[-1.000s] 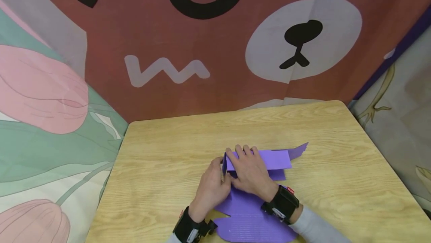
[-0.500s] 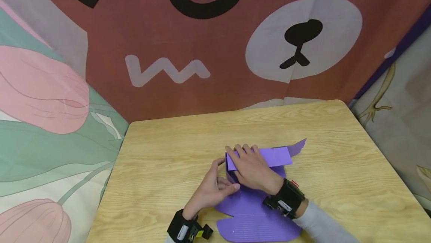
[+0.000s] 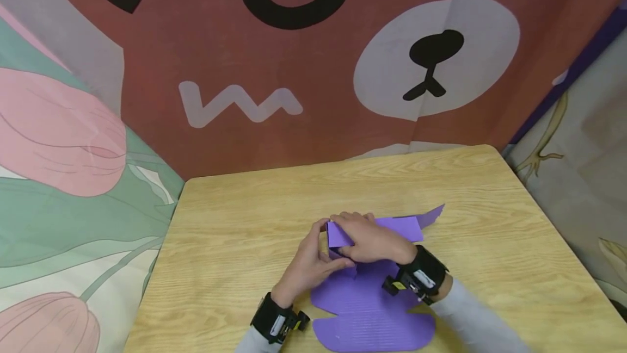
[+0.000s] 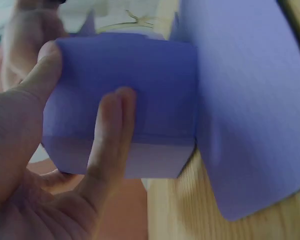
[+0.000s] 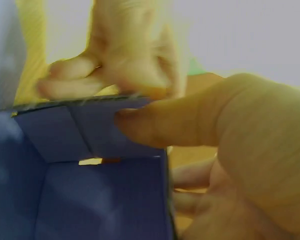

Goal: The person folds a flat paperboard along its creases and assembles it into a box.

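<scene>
Purple box [image 3: 400,228]: is placed on the wooden table [image 3: 235,233], long axis from left to right; wide flap [image 3: 372,328] is pointed toward the person.
Left hand [image 3: 309,263]: straight fingers are laid against the end panel [image 4: 165,95].
Right hand [image 3: 373,240]: box edge is pinched — thumb inside.
Black wristbands [image 3: 432,266]: labels unreadable.

Purple box [image 3: 400,228], wood-grained yellow table [image 3: 245,222]

A partly folded purple cardboard box [image 3: 400,228] stands with one end panel against the left hand [image 3: 311,265], its top panel gripped by the right hand [image 3: 370,238], open side toward the wrists, a broad round-cornered flap [image 3: 374,330] spread nearer the person than both hands.
</scene>
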Tool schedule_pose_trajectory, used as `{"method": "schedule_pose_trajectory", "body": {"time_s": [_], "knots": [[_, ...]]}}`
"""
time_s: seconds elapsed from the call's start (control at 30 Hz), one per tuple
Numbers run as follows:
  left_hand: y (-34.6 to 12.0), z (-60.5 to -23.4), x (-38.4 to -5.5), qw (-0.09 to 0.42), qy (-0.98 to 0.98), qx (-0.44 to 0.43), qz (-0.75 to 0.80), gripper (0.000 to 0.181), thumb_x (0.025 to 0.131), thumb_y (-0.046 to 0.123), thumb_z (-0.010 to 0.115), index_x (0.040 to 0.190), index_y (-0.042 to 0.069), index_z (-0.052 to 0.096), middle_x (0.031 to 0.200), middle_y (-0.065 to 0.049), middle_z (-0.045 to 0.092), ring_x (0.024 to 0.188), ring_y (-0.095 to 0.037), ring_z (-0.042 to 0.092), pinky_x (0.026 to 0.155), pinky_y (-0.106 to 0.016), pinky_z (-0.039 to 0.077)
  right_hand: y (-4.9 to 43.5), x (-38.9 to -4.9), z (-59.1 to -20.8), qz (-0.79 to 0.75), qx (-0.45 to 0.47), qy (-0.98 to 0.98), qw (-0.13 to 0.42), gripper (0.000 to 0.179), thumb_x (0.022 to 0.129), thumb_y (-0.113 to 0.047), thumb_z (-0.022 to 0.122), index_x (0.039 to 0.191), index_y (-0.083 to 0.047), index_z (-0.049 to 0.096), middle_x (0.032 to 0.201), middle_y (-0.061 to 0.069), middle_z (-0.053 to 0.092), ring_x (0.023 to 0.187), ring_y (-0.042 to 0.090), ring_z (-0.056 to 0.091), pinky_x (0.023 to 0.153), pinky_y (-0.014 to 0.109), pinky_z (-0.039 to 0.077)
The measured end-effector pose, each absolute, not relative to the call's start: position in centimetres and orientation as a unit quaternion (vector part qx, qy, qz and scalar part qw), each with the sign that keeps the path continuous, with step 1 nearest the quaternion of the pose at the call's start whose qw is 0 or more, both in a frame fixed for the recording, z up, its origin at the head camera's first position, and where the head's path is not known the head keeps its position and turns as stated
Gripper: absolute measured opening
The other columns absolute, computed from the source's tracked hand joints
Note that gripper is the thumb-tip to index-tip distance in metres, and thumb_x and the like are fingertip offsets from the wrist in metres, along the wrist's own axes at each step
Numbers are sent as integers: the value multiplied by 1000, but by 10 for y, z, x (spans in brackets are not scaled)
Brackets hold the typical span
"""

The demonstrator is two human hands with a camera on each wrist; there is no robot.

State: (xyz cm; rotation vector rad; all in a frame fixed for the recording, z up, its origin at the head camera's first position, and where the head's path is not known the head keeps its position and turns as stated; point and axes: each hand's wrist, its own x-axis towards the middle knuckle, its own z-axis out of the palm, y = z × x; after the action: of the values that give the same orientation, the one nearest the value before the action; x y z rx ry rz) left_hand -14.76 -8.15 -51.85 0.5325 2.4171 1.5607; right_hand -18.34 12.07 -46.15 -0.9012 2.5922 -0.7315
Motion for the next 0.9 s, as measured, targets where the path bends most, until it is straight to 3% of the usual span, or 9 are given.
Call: {"method": "schedule_pose_trajectory", "body": {"time_s": [0.13, 0.23, 0.33, 0.53, 0.7, 0.8, 0.9], "knots": [[-79, -522, -148, 32, 875, 192, 444, 95, 85, 53, 86, 157, 13, 38, 149, -8, 61, 107, -12, 71, 97, -34, 57, 127, -191, -456, -267, -327, 884, 200, 72, 96, -14, 74, 160, 0, 43, 157, 20, 53, 146, 40, 50, 118, 68, 34], [-77, -526, -148, -8, 892, 203, 405, 96, 85, 54, 85, 155, 9, 39, 144, -11, 66, 125, -18, 67, 102, -39, 58, 131, -192, -455, -264, -342, 875, 218, 72, 99, -12, 70, 163, -1, 38, 158, 18, 52, 145, 37, 51, 121, 67, 33], [-75, -527, -147, -41, 902, 212, 374, 95, 85, 52, 86, 153, 5, 40, 136, -14, 70, 120, -23, 71, 96, -41, 61, 134, -192, -455, -259, -358, 872, 211, 72, 99, -10, 68, 163, -1, 38, 154, 15, 55, 137, 32, 55, 119, 64, 37], [-73, -528, -147, -84, 940, 194, 269, 107, 75, 67, 86, 151, 6, 43, 114, -14, 77, 92, -28, 77, 69, -44, 61, 135, -195, -459, -277, -386, 866, 155, 70, 95, -9, 75, 159, -8, 46, 148, 5, 58, 133, 24, 57, 113, 54, 47], [-71, -530, -150, -53, 930, 195, 307, 105, 80, 60, 88, 154, 5, 37, 124, -16, 73, 105, -29, 76, 81, -44, 63, 135, -197, -464, -292, -385, 867, 124, 70, 91, -10, 78, 155, -9, 51, 148, 4, 60, 136, 24, 57, 113, 48, 49], [-71, -528, -151, -34, 920, 198, 337, 94, 86, 50, 87, 152, 4, 37, 126, -16, 71, 113, -27, 73, 89, -43, 62, 137, -198, -462, -294, -393, 862, 130, 70, 91, -10, 76, 156, -8, 51, 149, 4, 60, 138, 23, 57, 115, 48, 48], [-73, -527, -152, -32, 913, 204, 351, 81, 91, 43, 85, 147, 5, 41, 122, -13, 71, 112, -24, 73, 90, -40, 62, 139, -197, -458, -280, -405, 860, 133, 71, 89, -11, 77, 155, -9, 52, 149, 3, 60, 136, 20, 57, 114, 46, 48]]}}
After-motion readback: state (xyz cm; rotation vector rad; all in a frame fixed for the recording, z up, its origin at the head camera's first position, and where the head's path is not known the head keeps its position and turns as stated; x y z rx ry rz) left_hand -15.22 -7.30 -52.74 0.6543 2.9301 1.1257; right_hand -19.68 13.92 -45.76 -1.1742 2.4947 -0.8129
